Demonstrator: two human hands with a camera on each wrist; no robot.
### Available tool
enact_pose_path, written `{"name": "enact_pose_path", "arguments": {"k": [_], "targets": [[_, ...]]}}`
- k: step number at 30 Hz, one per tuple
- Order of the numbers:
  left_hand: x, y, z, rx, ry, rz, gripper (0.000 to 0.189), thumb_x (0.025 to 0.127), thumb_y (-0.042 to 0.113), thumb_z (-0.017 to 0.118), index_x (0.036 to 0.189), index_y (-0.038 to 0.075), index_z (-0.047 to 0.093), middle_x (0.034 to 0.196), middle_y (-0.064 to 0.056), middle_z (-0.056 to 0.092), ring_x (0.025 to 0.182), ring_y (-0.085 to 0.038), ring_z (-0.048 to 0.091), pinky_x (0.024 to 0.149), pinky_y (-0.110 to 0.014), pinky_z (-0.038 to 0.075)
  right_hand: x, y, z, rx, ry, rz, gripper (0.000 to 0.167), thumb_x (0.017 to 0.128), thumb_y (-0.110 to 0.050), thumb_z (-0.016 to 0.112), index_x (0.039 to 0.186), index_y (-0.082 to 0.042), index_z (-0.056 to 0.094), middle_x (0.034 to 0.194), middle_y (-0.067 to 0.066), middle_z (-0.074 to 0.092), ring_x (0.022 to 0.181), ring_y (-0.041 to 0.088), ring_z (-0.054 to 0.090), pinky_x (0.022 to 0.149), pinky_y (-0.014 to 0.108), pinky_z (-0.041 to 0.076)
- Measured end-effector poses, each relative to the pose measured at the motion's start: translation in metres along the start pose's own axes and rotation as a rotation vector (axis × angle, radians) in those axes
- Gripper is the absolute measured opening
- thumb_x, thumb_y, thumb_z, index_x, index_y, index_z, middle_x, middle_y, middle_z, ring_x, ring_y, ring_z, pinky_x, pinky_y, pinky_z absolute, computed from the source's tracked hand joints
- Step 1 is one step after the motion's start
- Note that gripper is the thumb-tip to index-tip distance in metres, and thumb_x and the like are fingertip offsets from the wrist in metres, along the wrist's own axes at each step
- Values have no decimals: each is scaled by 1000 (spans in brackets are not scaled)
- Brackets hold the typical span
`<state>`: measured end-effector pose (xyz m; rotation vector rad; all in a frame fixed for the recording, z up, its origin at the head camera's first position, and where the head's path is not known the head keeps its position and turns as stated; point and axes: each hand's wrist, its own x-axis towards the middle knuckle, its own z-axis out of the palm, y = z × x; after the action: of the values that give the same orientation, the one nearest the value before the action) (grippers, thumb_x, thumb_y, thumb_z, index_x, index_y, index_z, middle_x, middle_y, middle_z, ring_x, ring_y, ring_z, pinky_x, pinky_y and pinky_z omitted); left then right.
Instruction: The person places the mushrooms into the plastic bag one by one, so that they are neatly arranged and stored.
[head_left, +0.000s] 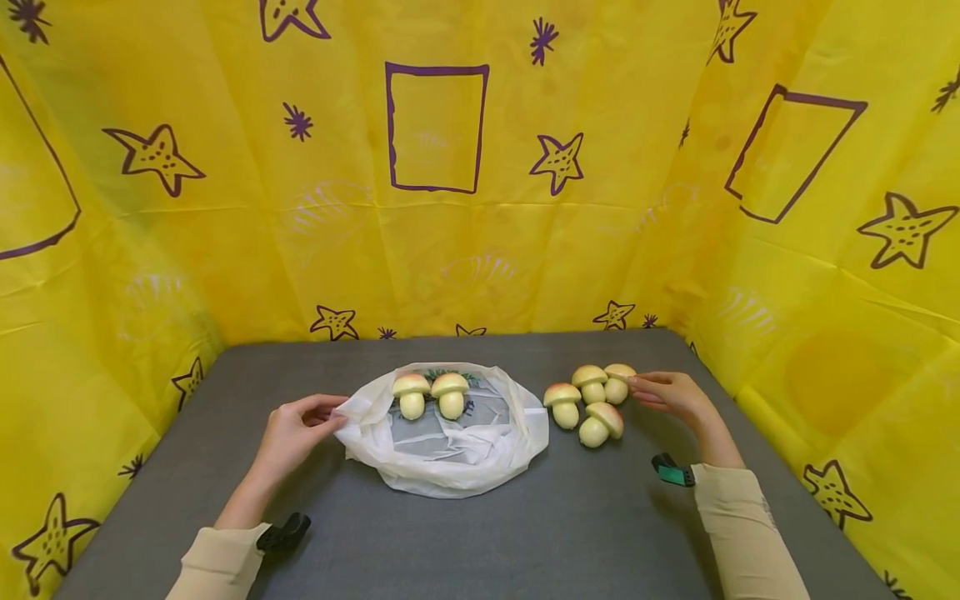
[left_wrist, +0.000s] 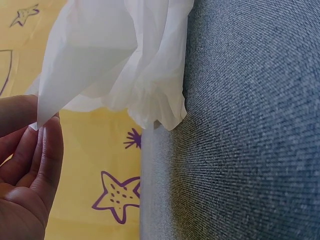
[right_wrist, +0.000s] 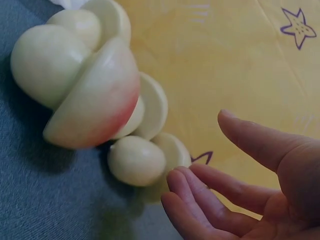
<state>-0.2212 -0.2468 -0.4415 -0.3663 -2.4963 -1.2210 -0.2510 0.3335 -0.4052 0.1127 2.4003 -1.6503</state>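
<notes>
My left hand [head_left: 295,433] pinches the left rim of a white plastic bag [head_left: 442,479], whose mouth is spread wide on the table. The left wrist view shows a fold of the bag [left_wrist: 90,65] between thumb and fingers. Inside lie two toy mushrooms, a left one [head_left: 412,397] and a right one [head_left: 451,396]. Several more sit in a cluster right of the bag, among them a rear mushroom [head_left: 618,383] and a front mushroom [head_left: 600,425]. My right hand [head_left: 672,395] is beside the rear one, thumb apart from fingers in the right wrist view; contact is hard to tell.
A dark grey table [head_left: 480,550] lies under everything. Yellow cloth [head_left: 450,250] printed with starfish and frames hangs behind it and along both sides. Each wrist bears a dark strap device, such as the right one [head_left: 672,472].
</notes>
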Motion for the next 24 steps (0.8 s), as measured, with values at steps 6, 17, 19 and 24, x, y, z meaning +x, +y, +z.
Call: {"name": "enact_pose_path", "arguments": {"k": [6, 17, 19, 24], "targets": [[-1, 0, -1, -4, 1, 6, 25, 78, 16, 78, 101, 8, 73, 86, -9, 69, 67, -5, 58, 60, -14, 50, 1, 10, -3, 8, 0, 25, 66, 95, -29, 57, 137, 17, 34, 128, 23, 57, 101, 12, 65, 96, 39, 48], [-1, -1, -1, -9, -6, -19, 26, 78, 18, 78, 102, 9, 73, 86, -8, 69, 67, -6, 57, 60, -15, 50, 7, 28, -1, 19, -2, 65, 66, 95, -28, 57, 136, 18, 34, 126, 26, 57, 99, 13, 66, 91, 36, 51], [-1, 0, -1, -12, -6, -20, 27, 78, 19, 79, 102, 9, 73, 86, -8, 69, 67, -6, 57, 60, -15, 50, 9, 31, 1, 20, -5, 74, 65, 95, -28, 57, 136, 17, 35, 124, 24, 59, 99, 13, 66, 90, 34, 52], [-2, -1, -1, -21, -3, -10, 28, 77, 19, 79, 102, 9, 73, 87, -8, 69, 68, -6, 58, 60, -14, 50, 11, 35, 6, 58, -15, 91, 62, 95, -23, 58, 135, 18, 35, 115, 15, 65, 95, 10, 66, 87, 32, 53]]}}
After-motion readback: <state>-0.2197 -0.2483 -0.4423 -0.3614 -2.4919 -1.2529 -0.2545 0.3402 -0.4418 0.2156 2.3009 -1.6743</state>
